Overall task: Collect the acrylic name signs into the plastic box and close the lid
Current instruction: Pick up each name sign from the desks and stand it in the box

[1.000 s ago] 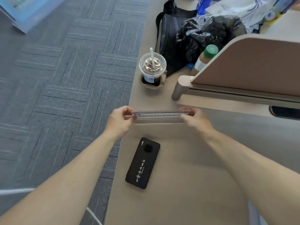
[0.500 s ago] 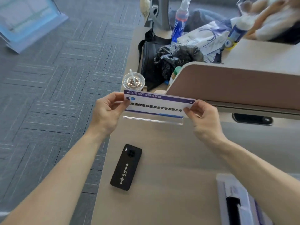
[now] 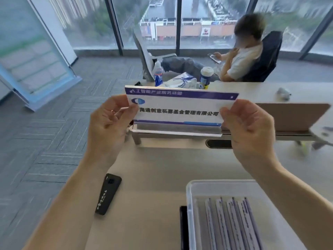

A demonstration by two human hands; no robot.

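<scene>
An acrylic name sign [image 3: 178,110] with a white card, purple bands and Chinese text is held upright in the air above the desk, facing me. My left hand [image 3: 110,127] pinches its left end and my right hand [image 3: 248,129] pinches its right end. The clear plastic box [image 3: 189,195] stands open at the lower right of the desk, with several name signs [image 3: 232,224] stacked on edge inside. No lid is in view.
A black phone [image 3: 108,194] lies on the wooden desk [image 3: 162,174] at my left. A brown divider panel [image 3: 292,117] stands behind the sign. Bottles [image 3: 158,74] and a bag sit beyond it. A person sits in a chair [image 3: 263,58] by the windows.
Both hands have lifted the sign from desk level up to face height and turned its face toward me. My view has risen, and the box has come into view.
</scene>
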